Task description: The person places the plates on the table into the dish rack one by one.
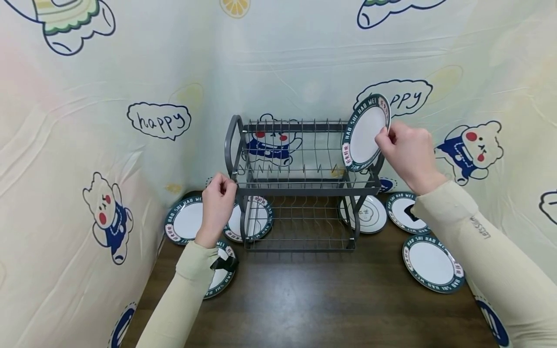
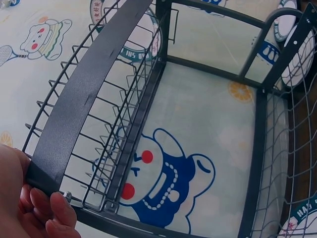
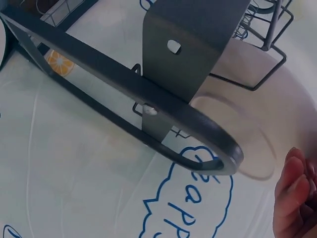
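Note:
A two-tier black wire dish rack [image 1: 304,192] stands at the middle of the table. My left hand [image 1: 217,205] grips its upper tier at the left front corner; in the left wrist view, the fingers [image 2: 62,208] curl round the end of the flat bar. At the upper tier's right end, my right hand [image 1: 411,157] pinches the right edge of a white plate [image 1: 370,135] with a green lettered rim. That plate stands tilted on edge, its lower part overlapping the rack's wires. The right wrist view shows its pale underside [image 3: 292,99] beside the rack's end handle.
More matching plates lie flat: several at the left, including a plate [image 1: 184,220] by the wall cloth, and several at the right, including a plate [image 1: 433,263] near the table's right edge. An upside-down plate [image 1: 370,217] lies behind the rack's right leg. Patterned cloth surrounds the table.

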Demonstrator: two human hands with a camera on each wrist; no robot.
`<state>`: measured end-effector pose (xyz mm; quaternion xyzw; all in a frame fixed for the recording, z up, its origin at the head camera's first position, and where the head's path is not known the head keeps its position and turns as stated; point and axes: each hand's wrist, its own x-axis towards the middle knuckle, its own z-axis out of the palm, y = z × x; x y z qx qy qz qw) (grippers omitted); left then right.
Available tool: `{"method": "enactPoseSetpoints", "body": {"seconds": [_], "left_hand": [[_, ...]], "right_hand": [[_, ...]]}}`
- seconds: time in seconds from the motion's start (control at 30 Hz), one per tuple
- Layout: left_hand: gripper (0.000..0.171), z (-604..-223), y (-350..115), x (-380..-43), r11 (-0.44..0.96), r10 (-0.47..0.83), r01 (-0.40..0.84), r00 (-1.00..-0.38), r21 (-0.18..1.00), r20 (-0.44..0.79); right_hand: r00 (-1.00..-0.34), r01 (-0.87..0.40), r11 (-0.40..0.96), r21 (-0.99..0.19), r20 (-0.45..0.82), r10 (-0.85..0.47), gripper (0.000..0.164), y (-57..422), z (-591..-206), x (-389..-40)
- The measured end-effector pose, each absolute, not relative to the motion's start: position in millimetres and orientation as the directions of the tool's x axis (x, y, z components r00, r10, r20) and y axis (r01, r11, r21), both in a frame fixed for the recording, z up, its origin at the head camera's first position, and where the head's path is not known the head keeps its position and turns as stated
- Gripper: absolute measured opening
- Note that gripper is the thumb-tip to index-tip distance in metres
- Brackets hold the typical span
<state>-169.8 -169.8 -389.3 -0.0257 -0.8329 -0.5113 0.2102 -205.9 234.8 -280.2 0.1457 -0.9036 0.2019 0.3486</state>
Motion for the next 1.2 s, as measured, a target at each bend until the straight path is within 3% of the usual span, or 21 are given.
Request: {"method": "enactPoseSetpoints", "body": {"seconds": [0.27, 0.87, 1.2], "left_hand": [[0.016, -389, -171, -171, 0.482, -0.176, 0.257, -0.908, 0.838, 0.38], [0.015, -389, -170, -170, 0.483, -0.182, 0.248, -0.91, 0.84, 0.373], [0.015, -389, -170, -169, 0.485, -0.182, 0.243, -0.912, 0.84, 0.369]], "right_hand": [[-0.771, -0.403, 0.847, -0.346, 0.627, -0.111, 0.037, 240, -281, -201], [-0.71, -0.438, 0.84, -0.32, 0.697, -0.105, 0.036, 247, -287, -194], [-0.744, -0.413, 0.841, -0.35, 0.662, -0.09, 0.039, 252, -295, -178]]}}
